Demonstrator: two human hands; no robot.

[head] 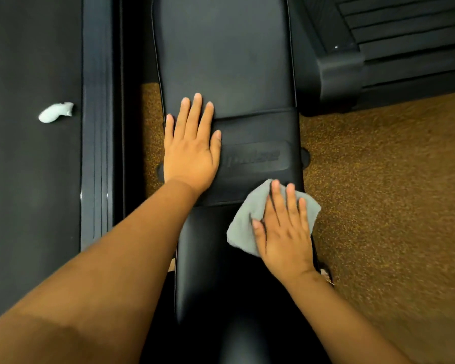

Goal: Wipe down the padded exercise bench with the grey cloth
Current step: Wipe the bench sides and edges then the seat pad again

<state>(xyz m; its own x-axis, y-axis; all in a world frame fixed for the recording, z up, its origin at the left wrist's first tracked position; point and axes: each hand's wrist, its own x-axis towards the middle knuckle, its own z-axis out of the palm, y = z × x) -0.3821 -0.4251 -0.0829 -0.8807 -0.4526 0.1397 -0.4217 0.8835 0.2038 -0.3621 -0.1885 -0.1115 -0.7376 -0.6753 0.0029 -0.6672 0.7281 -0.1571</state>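
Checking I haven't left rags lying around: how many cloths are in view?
2. The grey cloth lies under the right hand at the bench's right edge. A small pale crumpled one, possibly tissue, sits on the dark surface to the left.

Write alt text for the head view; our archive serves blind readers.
A right hand presses a grey cloth flat against a black padded exercise bench, near its right edge, while the left hand rests flat on the bench farther up. Brown speckled flooring lies alongside.
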